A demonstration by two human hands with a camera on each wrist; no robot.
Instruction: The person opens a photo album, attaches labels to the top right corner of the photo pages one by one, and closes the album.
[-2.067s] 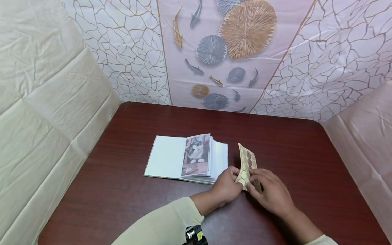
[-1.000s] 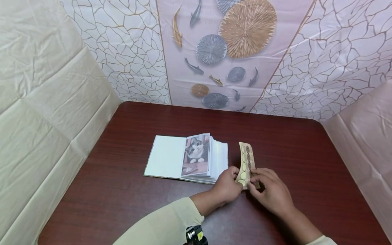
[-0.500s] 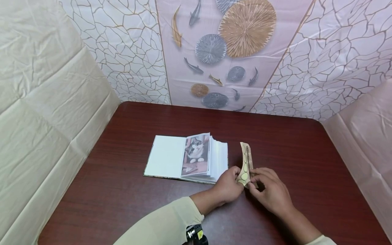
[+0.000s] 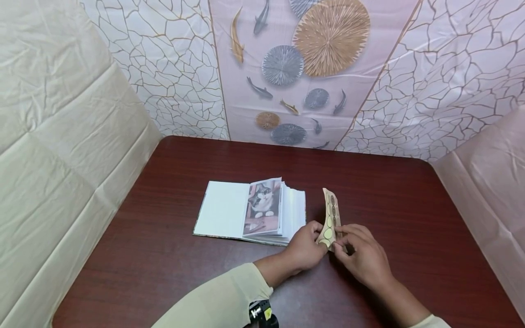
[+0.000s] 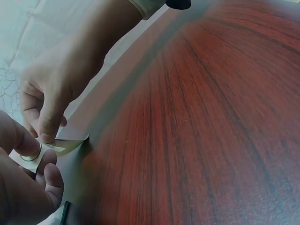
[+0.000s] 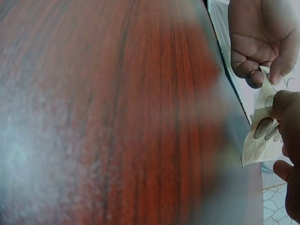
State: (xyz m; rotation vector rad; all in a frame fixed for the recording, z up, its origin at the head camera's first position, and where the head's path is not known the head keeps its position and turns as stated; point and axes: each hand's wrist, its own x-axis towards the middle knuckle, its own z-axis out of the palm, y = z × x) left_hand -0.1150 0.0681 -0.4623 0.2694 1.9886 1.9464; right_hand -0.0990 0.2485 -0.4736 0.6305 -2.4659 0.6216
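Note:
A sheet of round stickers [image 4: 330, 217] is held above the table, bent lengthwise, with yellowish circles on its left side and brown printed ones on its right. My left hand [image 4: 305, 247] pinches its lower left corner between thumb and fingers. At the lower right edge, the thumb and index finger of my right hand [image 4: 362, 255] pinch the sheet; whether they have a single sticker by its edge cannot be seen. In the right wrist view the sheet [image 6: 260, 140] hangs between both hands, showing several dark printed circles. Left of the hands lies an open photo album [image 4: 224, 210].
A photo of a cat [image 4: 262, 207] shows on the album's right-hand pages, which fan up slightly. The dark red-brown wooden table [image 4: 164, 273] is bordered by patterned cloth [image 4: 283, 105] behind and pale cloth [image 4: 69, 150] at the sides.
The sticker sheet has bent and turned, looking narrower from above than two seconds ago. Both hands keep nearly the same place and grip; the album lies still.

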